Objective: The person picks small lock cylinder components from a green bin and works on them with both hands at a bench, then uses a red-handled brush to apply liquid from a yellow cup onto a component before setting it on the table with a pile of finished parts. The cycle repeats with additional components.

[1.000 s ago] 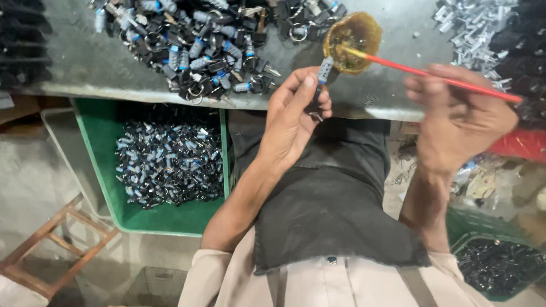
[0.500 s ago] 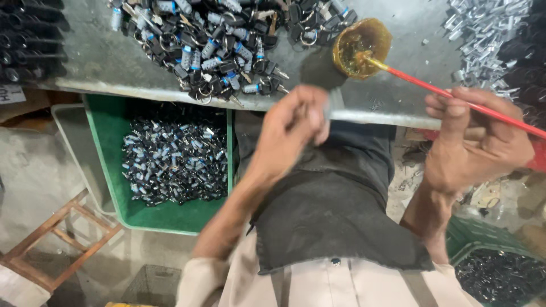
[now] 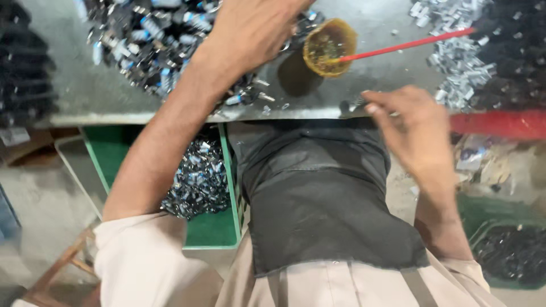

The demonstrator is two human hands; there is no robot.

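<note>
While our left hand (image 3: 250, 34) reaches over the heap of small metal parts (image 3: 153, 45) on the grey bench (image 3: 79, 96), its fingers run out of frame, so we cannot tell whether they grasp anything. Our right hand (image 3: 412, 128) hovers at the bench's near edge, fingers curled loosely and partly open, with nothing clearly between them; small dark bits lie just beside its fingertips. Beyond that hand stands a small amber cup (image 3: 329, 47), and a red stick (image 3: 409, 44) rests in it, its long axis running from the cup out to the right and slightly away from us. Below the bench, left of our dark apron (image 3: 324, 216), a green crate (image 3: 210, 227) holds more parts.
</note>
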